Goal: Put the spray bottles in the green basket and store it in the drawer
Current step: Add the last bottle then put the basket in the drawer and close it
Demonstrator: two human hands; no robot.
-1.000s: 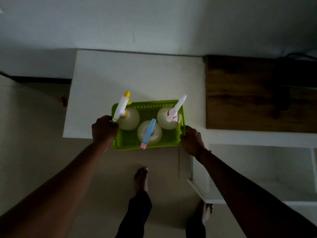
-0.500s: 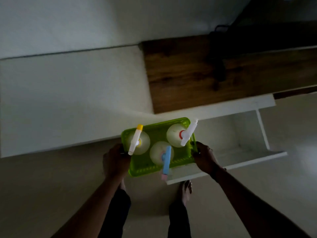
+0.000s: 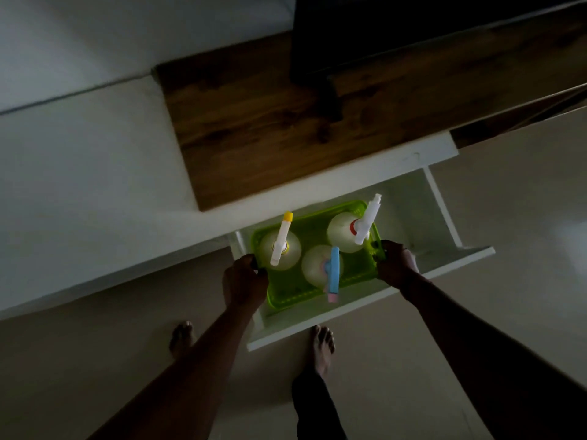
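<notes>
Here both hands grip the green basket over the drawer; no labels legible.

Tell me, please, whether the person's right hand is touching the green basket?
Touching. The head view shows the right hand closed over the right rim of the green basket, with no gap between them.

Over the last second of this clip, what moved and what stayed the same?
The green basket was carried off the white countertop, rightward and down, and now sits low inside the open drawer. Unchanged: the left hand and right hand grip its ends, and all three spray bottles stand upright inside.
</notes>
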